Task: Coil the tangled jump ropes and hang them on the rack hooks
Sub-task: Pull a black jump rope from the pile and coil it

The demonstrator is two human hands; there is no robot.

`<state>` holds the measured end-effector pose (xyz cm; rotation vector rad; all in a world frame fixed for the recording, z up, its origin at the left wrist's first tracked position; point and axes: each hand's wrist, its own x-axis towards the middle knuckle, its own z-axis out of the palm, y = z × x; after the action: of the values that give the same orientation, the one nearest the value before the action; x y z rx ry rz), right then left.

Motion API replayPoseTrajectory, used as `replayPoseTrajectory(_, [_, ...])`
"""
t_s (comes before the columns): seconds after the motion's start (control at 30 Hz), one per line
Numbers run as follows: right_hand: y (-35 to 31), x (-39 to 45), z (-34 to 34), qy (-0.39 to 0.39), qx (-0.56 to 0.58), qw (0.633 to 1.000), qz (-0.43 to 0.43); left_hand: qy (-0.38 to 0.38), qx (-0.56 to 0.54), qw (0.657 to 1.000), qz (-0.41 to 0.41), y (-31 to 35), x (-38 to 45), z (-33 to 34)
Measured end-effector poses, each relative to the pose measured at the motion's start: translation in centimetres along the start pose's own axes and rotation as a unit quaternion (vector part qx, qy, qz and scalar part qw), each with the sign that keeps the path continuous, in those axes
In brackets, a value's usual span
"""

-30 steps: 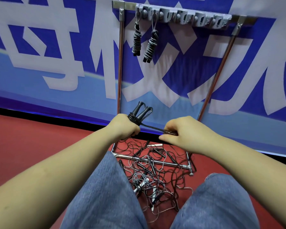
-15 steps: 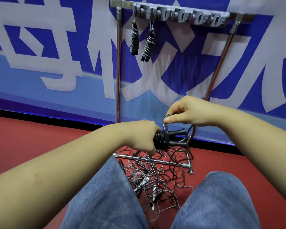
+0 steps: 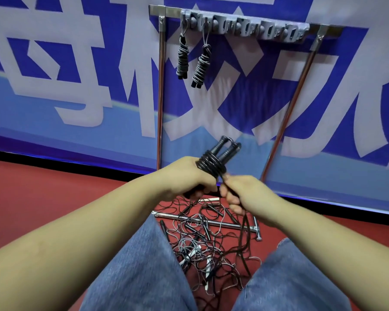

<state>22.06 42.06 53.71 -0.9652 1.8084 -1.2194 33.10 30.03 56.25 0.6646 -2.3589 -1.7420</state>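
My left hand [image 3: 184, 176] is curled tight around the black jump rope [image 3: 213, 161], its two handles pointing up and away from me with coils wound round them just above my fist. My right hand [image 3: 238, 194] sits just beside it, fingers pinching the loose cord that trails down to the tangled ropes [image 3: 207, 241] on the red floor [image 3: 54, 198] between my knees. Both forearms reach forward and meet in the middle. Ahead, two coiled ropes [image 3: 193, 60] hang from the left hooks of the rack [image 3: 245, 25]
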Motion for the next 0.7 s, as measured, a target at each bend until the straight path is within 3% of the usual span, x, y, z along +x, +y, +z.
replayPoseTrajectory(0.1, [0.7,-0.6,0.2,-0.003,-0.077,0.997,0.013,0.074,-0.050,0.995,-0.042,-0.3,0.8,-1.3])
replayPoseTrajectory(0.2, [0.4,-0.9,-0.2,-0.008,-0.091,0.996,0.019,0.124,0.003,0.990,-0.064,-1.3,1.4,-2.9])
replayPoseTrajectory(0.23, [0.0,-1.0,-0.4,-0.002,-0.145,0.989,0.007,0.128,0.026,0.989,-0.069,-1.7,1.5,-3.2])
replayPoseTrajectory(0.33, [-1.6,-1.3,-0.8,0.026,-0.398,0.914,-0.067,0.133,0.094,0.984,-0.072,-2.5,1.9,-3.4])
replayPoseTrajectory(0.43, [-3.8,-1.8,-0.8,0.036,-0.537,0.835,-0.116,0.128,0.202,0.968,-0.075,-2.4,2.3,-3.1])
replayPoseTrajectory(0.5, [-5.4,-1.8,-0.9,0.035,-0.604,0.781,-0.152,0.107,0.279,0.951,-0.084,-2.0,2.4,-2.7])
replayPoseTrajectory(0.6, [-7.5,-1.5,-1.5,0.011,-0.639,0.743,-0.198,0.022,0.359,0.928,-0.094,-1.0,2.2,-2.0])
replayPoseTrajectory(0.63, [-8.0,-1.3,-1.6,-0.004,-0.632,0.748,-0.202,-0.010,0.372,0.924,-0.092,-0.7,2.0,-1.8])
replayPoseTrajectory(0.7, [-8.6,-0.8,-2.2,-0.027,-0.580,0.792,-0.189,-0.066,0.373,0.922,-0.077,-0.3,1.4,-1.8])
